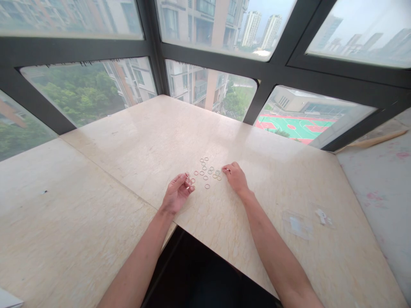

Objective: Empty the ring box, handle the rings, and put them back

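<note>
Head view: ring (188,175) pinched by left hand (176,194); right hand (236,177) state can't be told. Ring pickup apparently underway; light grip required next.

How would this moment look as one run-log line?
left hand: pinching ring | right hand: beside loose rings, hold unclear | countertop: clear packets at right

The pale, marbled surface (135,132) is carrying a loose cluster of thin rings (210,170). A clear packet (297,225) and some small white pieces (321,215) are lying to the right, while a small dark bit (45,192) is resting at the left, beyond a seam (112,176).
</note>
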`<action>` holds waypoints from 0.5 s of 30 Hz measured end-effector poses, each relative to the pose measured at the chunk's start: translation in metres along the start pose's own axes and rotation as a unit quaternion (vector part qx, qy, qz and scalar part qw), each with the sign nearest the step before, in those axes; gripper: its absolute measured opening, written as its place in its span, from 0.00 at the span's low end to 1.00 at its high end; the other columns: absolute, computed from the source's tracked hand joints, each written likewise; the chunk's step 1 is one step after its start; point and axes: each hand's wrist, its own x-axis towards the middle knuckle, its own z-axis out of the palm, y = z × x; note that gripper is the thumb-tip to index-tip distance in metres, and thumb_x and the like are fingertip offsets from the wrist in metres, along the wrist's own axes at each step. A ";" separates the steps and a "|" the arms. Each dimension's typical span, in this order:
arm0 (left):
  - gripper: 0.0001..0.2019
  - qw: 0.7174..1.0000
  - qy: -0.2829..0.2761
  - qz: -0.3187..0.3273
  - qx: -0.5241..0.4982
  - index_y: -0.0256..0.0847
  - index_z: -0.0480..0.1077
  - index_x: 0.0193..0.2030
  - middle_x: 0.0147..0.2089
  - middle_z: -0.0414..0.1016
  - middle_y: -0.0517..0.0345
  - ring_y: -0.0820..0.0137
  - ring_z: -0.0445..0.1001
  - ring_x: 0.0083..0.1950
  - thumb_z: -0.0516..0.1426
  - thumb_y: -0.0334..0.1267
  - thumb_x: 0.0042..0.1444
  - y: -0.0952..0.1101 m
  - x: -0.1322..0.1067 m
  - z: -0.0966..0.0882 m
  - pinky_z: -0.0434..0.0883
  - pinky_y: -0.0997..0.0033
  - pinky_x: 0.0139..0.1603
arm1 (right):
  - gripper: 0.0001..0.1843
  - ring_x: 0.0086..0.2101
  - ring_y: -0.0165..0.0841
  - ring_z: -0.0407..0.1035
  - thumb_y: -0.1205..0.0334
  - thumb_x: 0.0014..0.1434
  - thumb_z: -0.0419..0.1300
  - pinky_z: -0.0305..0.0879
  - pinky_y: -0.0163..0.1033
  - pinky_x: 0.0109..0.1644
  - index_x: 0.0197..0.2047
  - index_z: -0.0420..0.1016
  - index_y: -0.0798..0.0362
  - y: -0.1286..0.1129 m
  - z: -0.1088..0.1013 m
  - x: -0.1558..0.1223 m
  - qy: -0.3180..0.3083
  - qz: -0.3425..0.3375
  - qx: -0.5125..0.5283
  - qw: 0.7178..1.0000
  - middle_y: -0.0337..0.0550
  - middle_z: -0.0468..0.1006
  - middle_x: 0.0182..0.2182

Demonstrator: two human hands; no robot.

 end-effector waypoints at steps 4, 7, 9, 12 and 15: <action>0.10 1.000 -0.002 0.003 0.010 0.34 0.72 0.33 0.28 0.63 0.61 0.77 0.63 0.30 0.66 0.36 0.49 -0.001 -0.001 0.001 0.66 0.76 0.29 | 0.10 0.38 0.34 0.65 0.66 0.63 0.53 0.58 0.37 0.39 0.37 0.76 0.53 0.002 0.001 0.000 0.003 -0.013 -0.027 1.000 0.45 0.68 0.37; 0.10 1.000 -0.009 0.006 0.024 0.34 0.72 0.32 0.28 0.63 0.61 0.77 0.63 0.30 0.66 0.37 0.50 -0.002 -0.001 0.002 0.66 0.76 0.29 | 0.09 0.39 0.34 0.65 0.67 0.63 0.53 0.58 0.37 0.41 0.38 0.75 0.53 0.004 0.000 0.001 -0.017 -0.036 -0.044 0.998 0.46 0.68 0.37; 0.09 0.999 -0.015 0.007 0.032 0.34 0.71 0.31 0.28 0.64 0.60 0.76 0.63 0.31 0.66 0.37 0.50 -0.002 -0.001 0.003 0.66 0.76 0.29 | 0.08 0.38 0.33 0.65 0.67 0.62 0.54 0.59 0.37 0.42 0.38 0.75 0.54 0.005 -0.002 0.001 -0.038 -0.041 -0.042 0.998 0.45 0.68 0.38; 0.09 0.999 -0.021 0.008 0.034 0.34 0.71 0.29 0.28 0.65 0.59 0.76 0.64 0.31 0.66 0.37 0.50 -0.003 -0.001 0.003 0.65 0.76 0.29 | 0.06 0.36 0.32 0.65 0.66 0.62 0.55 0.59 0.37 0.42 0.37 0.74 0.54 0.005 -0.005 0.001 -0.057 -0.025 -0.023 0.998 0.45 0.67 0.38; 0.09 0.999 -0.026 0.005 0.034 0.34 0.71 0.28 0.28 0.65 0.58 0.76 0.64 0.31 0.65 0.36 0.50 -0.004 -0.001 0.003 0.65 0.76 0.29 | 0.06 0.35 0.31 0.65 0.66 0.62 0.55 0.59 0.37 0.41 0.36 0.73 0.54 0.005 -0.007 0.001 -0.065 -0.011 -0.014 0.998 0.44 0.67 0.37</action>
